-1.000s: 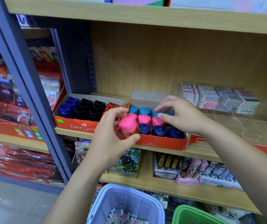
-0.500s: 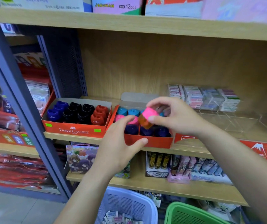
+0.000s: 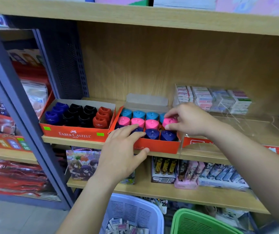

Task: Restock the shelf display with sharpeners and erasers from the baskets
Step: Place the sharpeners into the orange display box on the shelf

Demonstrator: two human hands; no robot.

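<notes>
Your right grip (image 3: 189,120) pinches the pink triangular plastic sharpener (image 3: 170,122) into the middle row, centre frame, while your left grip (image 3: 121,154) lies flat, fingers straight, bracing the orange cardboard box (image 3: 159,146).

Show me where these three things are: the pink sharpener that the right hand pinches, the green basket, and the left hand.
pink sharpener (image 3: 170,121): head view, on its pink top face.
green basket (image 3: 196,212): head view, on its upper rim.
left hand (image 3: 118,154): head view, on the back of the hand.

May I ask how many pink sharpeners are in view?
4, in the right box's middle row: first, second, third, and fourth, pinched by the right hand; more may be hidden.
</notes>
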